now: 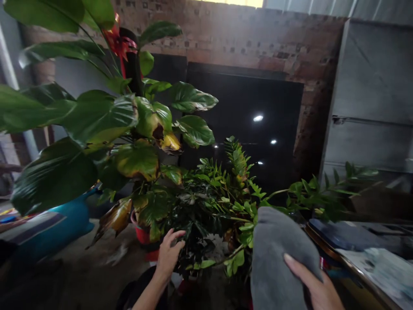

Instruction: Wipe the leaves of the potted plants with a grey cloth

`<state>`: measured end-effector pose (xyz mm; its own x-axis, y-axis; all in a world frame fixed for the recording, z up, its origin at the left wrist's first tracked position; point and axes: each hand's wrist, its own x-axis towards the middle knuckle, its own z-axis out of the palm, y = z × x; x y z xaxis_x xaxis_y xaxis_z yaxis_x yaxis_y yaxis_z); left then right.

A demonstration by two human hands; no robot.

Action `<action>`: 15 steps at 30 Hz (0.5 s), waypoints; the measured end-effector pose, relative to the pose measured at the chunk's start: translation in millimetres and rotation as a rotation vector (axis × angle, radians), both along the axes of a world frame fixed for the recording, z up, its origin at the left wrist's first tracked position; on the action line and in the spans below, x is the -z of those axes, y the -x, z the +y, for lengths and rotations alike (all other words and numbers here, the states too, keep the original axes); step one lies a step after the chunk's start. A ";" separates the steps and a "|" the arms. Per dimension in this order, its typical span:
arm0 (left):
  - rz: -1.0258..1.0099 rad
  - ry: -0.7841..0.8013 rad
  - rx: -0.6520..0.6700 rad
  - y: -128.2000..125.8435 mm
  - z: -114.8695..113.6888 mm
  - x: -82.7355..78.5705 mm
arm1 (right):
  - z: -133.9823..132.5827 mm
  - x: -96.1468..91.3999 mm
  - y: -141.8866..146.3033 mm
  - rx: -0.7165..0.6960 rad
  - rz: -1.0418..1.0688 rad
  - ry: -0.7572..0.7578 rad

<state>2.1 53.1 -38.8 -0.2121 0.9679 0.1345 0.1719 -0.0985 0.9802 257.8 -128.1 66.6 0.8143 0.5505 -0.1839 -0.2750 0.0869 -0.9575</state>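
Observation:
My right hand (311, 280) grips a folded grey cloth (277, 254), with the thumb lying across its front and the other fingers hidden behind it. The cloth stands up in front of the right side of the green plants. My left hand (171, 252) is held out beside a low plant with dark leaves (193, 224); its fingers are curved and apart, and nothing shows between them. Whether the fingertips touch a leaf I cannot tell. Next to it on the right grows a plant with feathery green stems (238, 168). To the left rises a tall plant with broad leaves (106, 114), some yellowed and browned.
A red pot (142, 232) stands under the tall plant, which carries a red ribbon bow (121, 43). At left lies a blue object (69, 224). A table (364, 275) with items on it is at right. Dark panels (238, 103) lean against the brick wall (226, 34).

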 end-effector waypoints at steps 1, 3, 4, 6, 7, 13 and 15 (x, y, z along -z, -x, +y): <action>0.025 0.028 0.039 -3.2 4.5 -2.8 | 3.2 -13.3 6.8 0.027 0.019 -0.024; 0.034 0.085 0.137 -8.9 11.6 -2.9 | 14.8 -40.9 21.5 0.118 0.024 -0.132; 0.016 0.121 0.195 -10.7 13.7 -0.3 | 23.7 -52.8 29.2 0.162 0.020 -0.208; -0.057 0.195 0.308 -11.9 14.2 8.4 | 46.9 -66.4 44.8 0.196 0.012 -0.331; -0.110 0.225 0.344 -11.4 12.8 13.6 | 60.0 -66.1 53.0 0.172 0.018 -0.354; -0.484 0.323 0.327 -2.4 -0.6 36.4 | 92.9 30.4 101.9 -0.354 0.066 -0.021; -0.540 0.335 0.357 0.1 -0.4 38.3 | 77.0 63.6 108.0 -0.466 0.031 0.085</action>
<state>2.0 52.7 -77.1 0.1710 0.9615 -0.2153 -0.3313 0.2619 0.9065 149.8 -51.1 3.0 0.4775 0.8379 -0.2645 -0.2943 -0.1311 -0.9467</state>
